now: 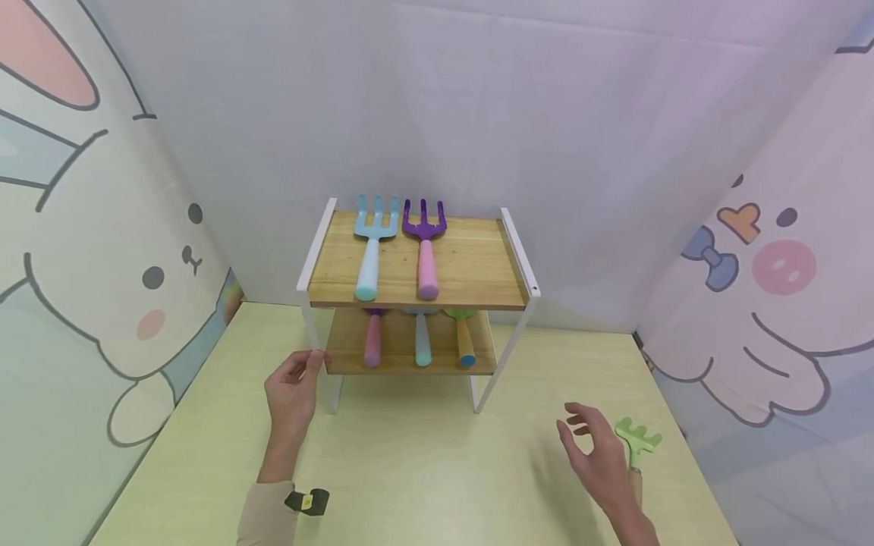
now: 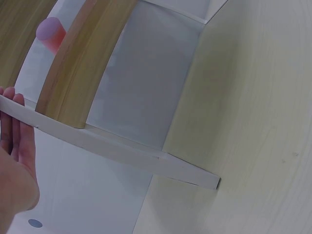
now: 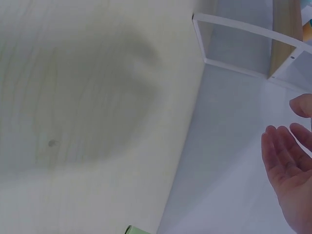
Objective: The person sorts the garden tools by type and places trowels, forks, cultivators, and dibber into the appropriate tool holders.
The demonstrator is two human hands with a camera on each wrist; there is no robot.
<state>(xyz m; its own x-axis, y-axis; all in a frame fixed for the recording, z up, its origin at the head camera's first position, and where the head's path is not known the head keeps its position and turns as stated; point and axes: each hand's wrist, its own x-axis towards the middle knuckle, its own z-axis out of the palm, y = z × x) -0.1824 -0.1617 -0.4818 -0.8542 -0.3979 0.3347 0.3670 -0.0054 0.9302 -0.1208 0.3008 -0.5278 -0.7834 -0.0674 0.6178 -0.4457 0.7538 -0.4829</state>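
My left hand (image 1: 292,388) grips the left front post of a two-tier wooden shelf (image 1: 471,262) with a white frame. Seen from the left wrist, its fingers (image 2: 28,146) lie behind the white post (image 2: 122,147). On the upper board lie a light blue hand fork (image 1: 369,262) and a purple hand fork with a pink handle (image 1: 427,265). My right hand (image 1: 604,462) is held in the air right of the shelf, fingers loosely bent and nothing in them. Just beside it, a green hand rake (image 1: 636,438) lies on the table, its handle partly hidden by the hand.
Three more tools lie on the lower board: one with a pink handle (image 1: 372,340), one with a light blue handle (image 1: 423,341), one with an orange handle (image 1: 466,341). Cloth walls with cartoon animals enclose the pale table (image 1: 423,470) at the back and both sides.
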